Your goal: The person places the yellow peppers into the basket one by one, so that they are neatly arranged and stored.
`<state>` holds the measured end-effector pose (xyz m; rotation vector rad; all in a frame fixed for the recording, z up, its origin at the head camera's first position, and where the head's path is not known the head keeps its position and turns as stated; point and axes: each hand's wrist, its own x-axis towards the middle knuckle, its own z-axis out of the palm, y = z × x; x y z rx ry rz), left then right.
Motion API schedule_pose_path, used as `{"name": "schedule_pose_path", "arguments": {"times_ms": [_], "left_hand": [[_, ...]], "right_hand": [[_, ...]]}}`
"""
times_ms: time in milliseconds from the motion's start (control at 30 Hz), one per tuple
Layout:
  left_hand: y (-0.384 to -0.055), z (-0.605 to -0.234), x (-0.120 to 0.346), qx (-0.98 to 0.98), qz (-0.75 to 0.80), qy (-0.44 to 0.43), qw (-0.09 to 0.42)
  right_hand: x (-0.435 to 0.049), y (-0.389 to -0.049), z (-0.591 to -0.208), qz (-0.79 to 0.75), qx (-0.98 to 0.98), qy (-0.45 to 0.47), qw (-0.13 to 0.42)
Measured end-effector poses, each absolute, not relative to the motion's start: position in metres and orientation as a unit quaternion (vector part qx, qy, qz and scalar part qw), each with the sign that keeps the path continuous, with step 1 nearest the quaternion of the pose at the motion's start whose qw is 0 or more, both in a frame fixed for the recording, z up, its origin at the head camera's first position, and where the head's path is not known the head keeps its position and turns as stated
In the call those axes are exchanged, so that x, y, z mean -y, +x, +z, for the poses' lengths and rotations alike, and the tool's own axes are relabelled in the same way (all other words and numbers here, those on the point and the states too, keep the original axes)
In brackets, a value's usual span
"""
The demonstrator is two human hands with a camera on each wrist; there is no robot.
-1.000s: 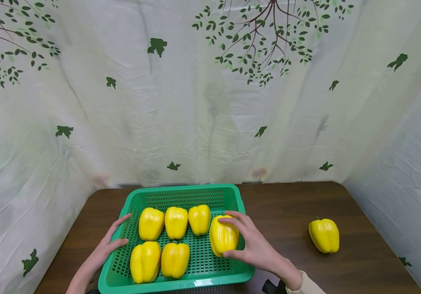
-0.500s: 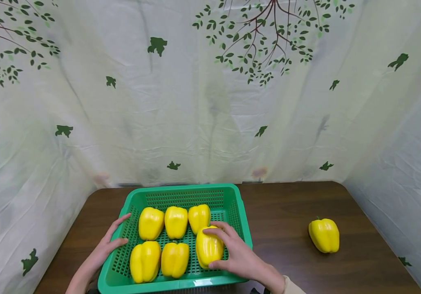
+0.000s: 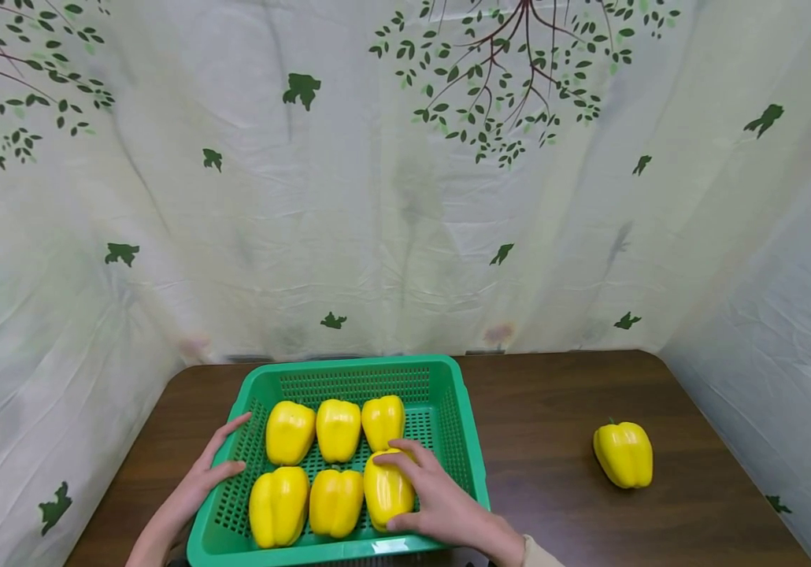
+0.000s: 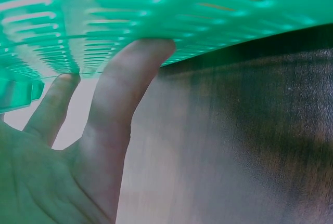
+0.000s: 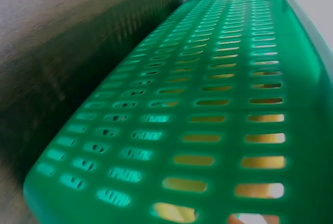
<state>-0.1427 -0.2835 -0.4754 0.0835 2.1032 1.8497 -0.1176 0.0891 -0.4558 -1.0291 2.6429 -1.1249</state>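
Note:
A green slotted basket (image 3: 458, 441) holds several yellow bell peppers, three of them in the back row. My right hand (image 3: 441, 500) pinches a yellow bell pepper (image 3: 386, 492) between thumb and fingers at the right end of the front row. It lies close beside the middle front pepper (image 3: 336, 502); whether it bears on the basket floor is hidden. At the basket's left side, my left hand (image 3: 196, 480) has its thumb and fingers spread and fairly straight. In the left wrist view, thumb (image 4: 117, 91) and finger touch the slotted wall from outside.
One more yellow bell pepper (image 3: 623, 455) stands on the brown table (image 3: 540, 409), well right of the basket. Behind and at both sides hangs a pale curtain (image 3: 405, 205) with leaf prints. The right wrist view is mostly the basket's outer wall (image 5: 171, 94).
My right hand has carried its bell pepper left and toward the front, from the basket's right side to beside the middle front pepper. The left hand has stayed in place.

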Motion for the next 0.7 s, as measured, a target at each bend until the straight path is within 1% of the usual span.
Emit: {"name": "schedule_pose_path", "arguments": {"times_ms": [300, 700], "left_hand": [[-0.1424, -0.4759, 0.2839, -0.739, 0.652, 0.033, 0.166], [-0.1432, -0.4763, 0.2828, -0.736, 0.655, 0.026, 0.168]], "right_hand": [[-0.0845, -0.1191, -0.4561, -0.351, -0.872, -0.335, 0.061], [-0.0875, -0.1211, -0.4563, -0.368, -0.869, -0.311, 0.116]]}}
